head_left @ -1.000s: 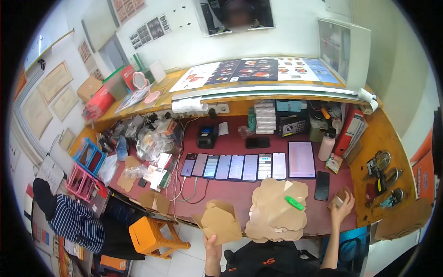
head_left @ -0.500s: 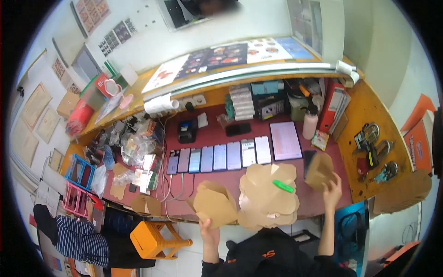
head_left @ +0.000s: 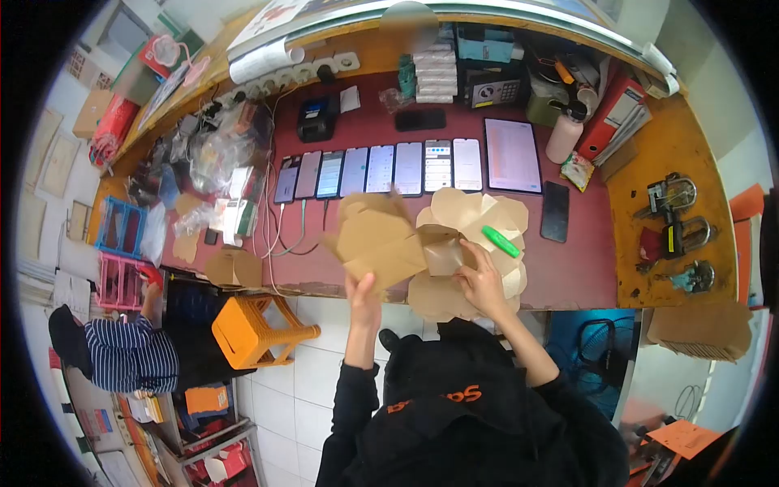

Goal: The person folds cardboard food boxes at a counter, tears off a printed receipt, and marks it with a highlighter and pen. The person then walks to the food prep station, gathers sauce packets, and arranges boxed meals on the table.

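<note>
My left hand [head_left: 363, 302] grips a partly folded kraft-brown cardboard food box [head_left: 377, 243] by its near edge, lifted left of the stack. The box has raised flaps, and its far edge is blurred. My right hand [head_left: 484, 282] rests with fingers apart on the stack of flat cardboard box blanks [head_left: 507, 215], index and thumb touching a creased panel at its left part. Whether a blank is pinched there is hard to see. A bright green marker-like object [head_left: 501, 241] lies on top of the stack, right of my right hand.
Several lit phones [head_left: 355, 170] stand in a row behind, beside a tablet [head_left: 513, 154]. A dark phone [head_left: 555, 211] lies at right, near a pink bottle [head_left: 565, 134]. Cables and plastic bags [head_left: 215, 150] crowd the left. An orange stool [head_left: 251, 329] and a person [head_left: 130, 349] are at lower left.
My right hand has moved left from the desk's right side onto the stack, no longer holding up the box it had. My left hand still holds its box. The view has tilted down.
</note>
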Demonstrator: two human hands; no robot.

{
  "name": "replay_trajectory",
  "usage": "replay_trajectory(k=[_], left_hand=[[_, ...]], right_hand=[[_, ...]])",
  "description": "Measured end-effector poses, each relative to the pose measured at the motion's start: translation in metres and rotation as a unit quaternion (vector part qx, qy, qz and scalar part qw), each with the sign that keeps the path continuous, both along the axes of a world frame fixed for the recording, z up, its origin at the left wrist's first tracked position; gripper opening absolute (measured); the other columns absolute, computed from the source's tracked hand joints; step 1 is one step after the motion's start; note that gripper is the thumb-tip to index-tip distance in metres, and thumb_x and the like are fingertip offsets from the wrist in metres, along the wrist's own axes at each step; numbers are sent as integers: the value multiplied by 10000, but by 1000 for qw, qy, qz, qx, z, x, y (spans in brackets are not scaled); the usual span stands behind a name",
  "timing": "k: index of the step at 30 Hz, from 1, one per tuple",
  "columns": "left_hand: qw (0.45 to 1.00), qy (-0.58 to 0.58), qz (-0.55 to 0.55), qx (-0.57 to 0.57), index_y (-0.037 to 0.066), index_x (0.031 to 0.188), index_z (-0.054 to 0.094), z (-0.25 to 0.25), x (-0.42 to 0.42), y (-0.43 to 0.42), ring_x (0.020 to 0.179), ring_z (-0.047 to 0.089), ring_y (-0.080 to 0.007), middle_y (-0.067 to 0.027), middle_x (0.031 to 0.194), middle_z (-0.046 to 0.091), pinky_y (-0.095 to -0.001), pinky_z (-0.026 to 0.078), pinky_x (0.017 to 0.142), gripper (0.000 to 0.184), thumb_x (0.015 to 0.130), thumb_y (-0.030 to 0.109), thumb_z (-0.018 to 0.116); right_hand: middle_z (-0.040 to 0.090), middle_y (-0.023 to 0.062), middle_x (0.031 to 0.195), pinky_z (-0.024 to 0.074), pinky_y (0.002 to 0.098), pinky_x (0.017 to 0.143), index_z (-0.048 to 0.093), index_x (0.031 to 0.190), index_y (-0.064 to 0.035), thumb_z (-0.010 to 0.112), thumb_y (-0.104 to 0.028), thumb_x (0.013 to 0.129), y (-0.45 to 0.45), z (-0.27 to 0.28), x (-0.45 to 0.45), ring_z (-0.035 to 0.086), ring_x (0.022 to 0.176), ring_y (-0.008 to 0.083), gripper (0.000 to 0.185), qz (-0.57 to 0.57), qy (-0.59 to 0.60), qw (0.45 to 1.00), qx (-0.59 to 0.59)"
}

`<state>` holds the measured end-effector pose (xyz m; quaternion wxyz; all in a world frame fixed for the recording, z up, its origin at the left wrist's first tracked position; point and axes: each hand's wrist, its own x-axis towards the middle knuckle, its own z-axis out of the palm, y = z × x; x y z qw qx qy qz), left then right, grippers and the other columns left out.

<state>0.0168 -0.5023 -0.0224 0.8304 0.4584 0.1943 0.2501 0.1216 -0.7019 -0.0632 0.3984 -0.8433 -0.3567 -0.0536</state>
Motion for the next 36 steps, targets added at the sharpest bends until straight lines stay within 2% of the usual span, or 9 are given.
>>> replay_trajectory(k=[5,11,13,18,20,23,32,34,36], left_hand=[[988,0,-152,35,26,1293,277,-30,46,-20,1150,416,-227,-111,1233,416,-363,303,992,757,676,128,703],[920,23,-181,346,19,1330,191,-27,68,-23,1173,388,-269,-154,1261,386,-398,306,984,939,618,225,768],[826,139,-146,527,18,1356,136,-22,66,-17,1183,375,-316,-190,1281,370,-436,293,977,1056,567,276,787],[830,173,-188,495,27,1371,120,-28,71,0,1181,382,-338,-192,1323,340,-457,285,965,1115,525,301,793],[828,160,-202,498,34,1373,127,-22,74,2,1183,384,-330,-186,1333,335,-458,289,962,1119,515,299,795],[810,148,-271,498,53,1382,135,-19,74,10,1196,382,-312,-178,1347,326,-464,285,970,1119,505,276,794],[796,148,-212,547,85,1321,266,-38,57,-1,1206,363,-338,-192,1298,359,-452,320,966,997,489,197,803],[746,232,-167,601,51,1246,318,-40,47,-9,1193,355,-381,-194,1281,357,-442,338,957,891,500,145,796],[806,207,-200,517,45,1223,317,-49,44,-11,1188,360,-383,-202,1275,351,-429,339,959,855,513,123,787]], right_hand=[[454,139,1204,426,393,868,653,766,-55,664,-101,626,1,-2,2,428,1119,326,147,-8,4,1000,-27],[517,152,1044,418,409,854,654,891,-80,679,-149,666,-8,-11,12,460,1043,341,237,9,157,983,-94],[530,148,1018,410,410,861,647,895,-62,683,-164,673,-11,-6,15,464,1029,350,246,14,141,989,-52],[536,152,1052,374,388,918,568,1049,-12,698,-199,690,-19,-14,30,447,1091,334,425,58,153,986,17],[435,153,1238,322,363,978,376,1250,-2,737,-209,662,-18,-17,31,368,1200,294,720,12,336,924,180],[290,130,1351,278,360,1012,168,1346,-39,781,-219,620,-18,-9,47,282,1262,251,968,90,262,943,187],[314,101,1238,296,380,986,221,1285,-65,792,-194,571,-9,-7,71,335,1181,242,924,177,293,933,115],[329,101,1205,304,379,977,241,1261,-69,783,-192,573,-15,-8,77,349,1163,247,884,192,293,931,106],[345,102,1173,312,378,967,261,1237,-72,773,-190,576,-15,-5,77,363,1145,253,845,205,294,929,96]])
